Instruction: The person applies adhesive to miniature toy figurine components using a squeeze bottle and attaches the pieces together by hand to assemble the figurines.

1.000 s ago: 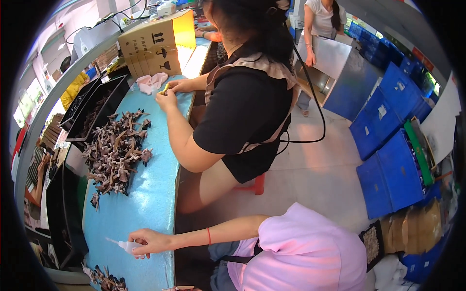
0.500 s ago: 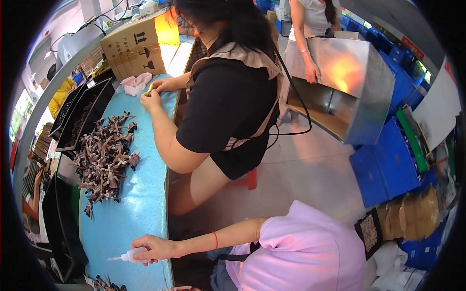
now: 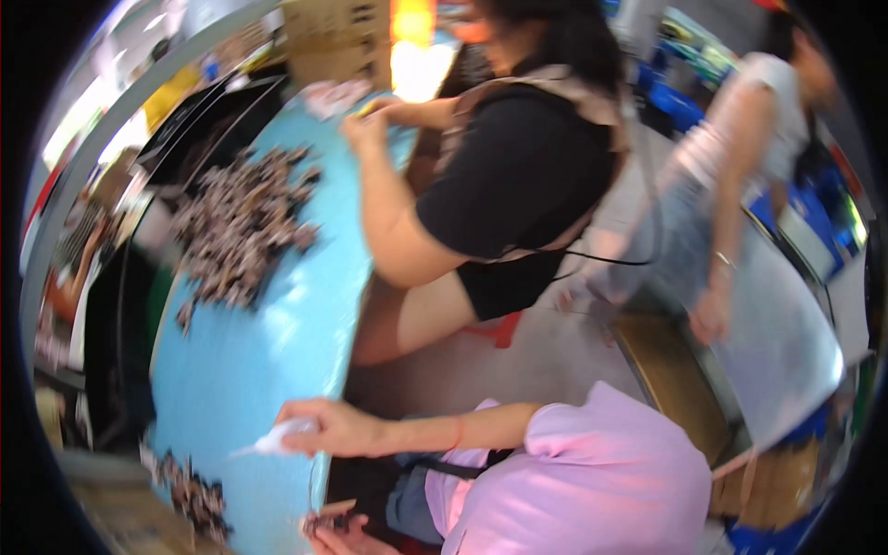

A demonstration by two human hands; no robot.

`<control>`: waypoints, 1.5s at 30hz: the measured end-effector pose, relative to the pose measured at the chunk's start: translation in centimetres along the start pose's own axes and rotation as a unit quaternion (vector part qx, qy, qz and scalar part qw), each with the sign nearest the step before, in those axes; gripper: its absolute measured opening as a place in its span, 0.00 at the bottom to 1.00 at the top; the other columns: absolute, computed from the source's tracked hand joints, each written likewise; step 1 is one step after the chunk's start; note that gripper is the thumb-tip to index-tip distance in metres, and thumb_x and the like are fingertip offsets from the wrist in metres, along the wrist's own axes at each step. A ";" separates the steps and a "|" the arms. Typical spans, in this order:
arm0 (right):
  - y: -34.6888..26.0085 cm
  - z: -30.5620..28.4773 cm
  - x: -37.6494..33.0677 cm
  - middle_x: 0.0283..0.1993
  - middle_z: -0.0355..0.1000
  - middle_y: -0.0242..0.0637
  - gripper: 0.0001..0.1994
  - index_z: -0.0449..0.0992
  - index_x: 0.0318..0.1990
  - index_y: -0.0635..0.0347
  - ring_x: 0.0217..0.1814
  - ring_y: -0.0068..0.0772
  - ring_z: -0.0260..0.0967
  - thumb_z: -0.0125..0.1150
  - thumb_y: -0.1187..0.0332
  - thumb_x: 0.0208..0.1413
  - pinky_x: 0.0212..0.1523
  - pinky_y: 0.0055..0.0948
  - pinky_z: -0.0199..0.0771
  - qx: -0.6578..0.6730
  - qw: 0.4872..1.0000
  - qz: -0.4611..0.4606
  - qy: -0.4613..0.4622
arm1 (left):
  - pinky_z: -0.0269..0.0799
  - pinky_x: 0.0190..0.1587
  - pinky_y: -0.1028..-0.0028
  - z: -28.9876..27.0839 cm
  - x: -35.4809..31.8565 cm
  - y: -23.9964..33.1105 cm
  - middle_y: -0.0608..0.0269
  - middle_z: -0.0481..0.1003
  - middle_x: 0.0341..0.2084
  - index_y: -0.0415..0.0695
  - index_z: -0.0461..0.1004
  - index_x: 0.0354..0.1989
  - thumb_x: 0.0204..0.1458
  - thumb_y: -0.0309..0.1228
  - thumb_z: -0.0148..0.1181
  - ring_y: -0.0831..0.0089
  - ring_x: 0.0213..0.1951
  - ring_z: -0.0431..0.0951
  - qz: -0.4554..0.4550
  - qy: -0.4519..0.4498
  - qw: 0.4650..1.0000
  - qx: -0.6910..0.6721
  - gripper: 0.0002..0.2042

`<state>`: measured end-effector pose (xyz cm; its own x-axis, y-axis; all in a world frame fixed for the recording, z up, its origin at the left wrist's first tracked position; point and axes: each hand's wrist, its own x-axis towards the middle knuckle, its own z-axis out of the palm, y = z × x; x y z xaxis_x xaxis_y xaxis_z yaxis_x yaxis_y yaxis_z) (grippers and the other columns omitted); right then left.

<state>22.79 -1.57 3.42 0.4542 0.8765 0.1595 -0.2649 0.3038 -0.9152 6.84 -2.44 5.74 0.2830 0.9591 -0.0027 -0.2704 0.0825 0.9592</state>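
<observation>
My right hand (image 3: pixel 338 427) is closed around a small white squeeze bottle (image 3: pixel 289 437). Its thin nozzle points left over the blue table cover (image 3: pixel 264 370). At the lower edge, my left hand (image 3: pixel 356 538) grips a small brown figurine (image 3: pixel 326 520) by the table's near edge; part of that hand is cut off. Several similar figurines lie in a small pile (image 3: pixel 192 495) at the table's lower left. A larger figurine heap (image 3: pixel 245 222) spreads farther along the table. The view is blurred, so fine details are lost.
A co-worker in black (image 3: pixel 527 176) sits beside me, hands together over the table. Another person in white (image 3: pixel 740 157) stands at a metal box (image 3: pixel 777 324) on the right. Black trays (image 3: pixel 208 129) line the table's far side. A cardboard box (image 3: pixel 338 42) stands at its end.
The view has swung, shifting the table and heap up and right. More of my left hand and its figurine shows. The person in white and the metal box now appear farther right and lower.
</observation>
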 end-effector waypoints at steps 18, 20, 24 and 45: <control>-4.0 2.3 -5.1 0.26 0.68 0.38 0.14 0.70 0.32 0.70 0.27 0.24 0.64 0.64 0.70 0.39 0.33 0.24 0.67 -0.038 0.994 -0.099 0.018 | 0.67 0.27 0.81 -2.7 1.1 -2.2 0.59 0.70 0.28 0.32 0.71 0.38 0.39 0.14 0.60 0.78 0.28 0.70 0.207 0.104 0.965 0.122 0.14; -4.5 2.2 -6.0 0.25 0.70 0.41 0.17 0.70 0.31 0.70 0.25 0.26 0.66 0.65 0.65 0.38 0.28 0.25 0.67 -0.138 0.983 -0.109 0.045 | 0.67 0.27 0.81 -3.1 1.3 -2.3 0.58 0.71 0.28 0.32 0.72 0.38 0.38 0.14 0.61 0.78 0.27 0.71 0.243 0.114 0.951 0.156 0.15; -4.5 2.0 -5.8 0.21 0.71 0.41 0.20 0.71 0.30 0.70 0.19 0.32 0.67 0.66 0.60 0.36 0.22 0.26 0.67 -0.296 0.900 -0.319 0.024 | 0.68 0.24 0.83 -3.4 1.5 -1.8 0.55 0.72 0.30 0.33 0.72 0.38 0.36 0.15 0.63 0.77 0.26 0.72 0.321 0.132 0.910 0.226 0.16; -5.7 3.1 -4.6 0.13 0.63 0.32 0.19 0.73 0.29 0.69 0.08 0.25 0.54 0.68 0.63 0.33 0.08 0.20 0.53 -0.296 0.854 -0.401 -0.148 | 0.73 0.34 0.71 -4.8 1.4 -1.6 0.53 0.70 0.29 0.32 0.70 0.38 0.33 0.13 0.63 0.58 0.33 0.76 0.406 0.128 0.861 0.278 0.18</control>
<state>19.56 -6.21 9.05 0.0292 0.5586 0.8289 0.5465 0.6855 -0.4811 3.21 0.06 2.88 -0.0224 0.6731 0.7392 0.2183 -0.7182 0.6607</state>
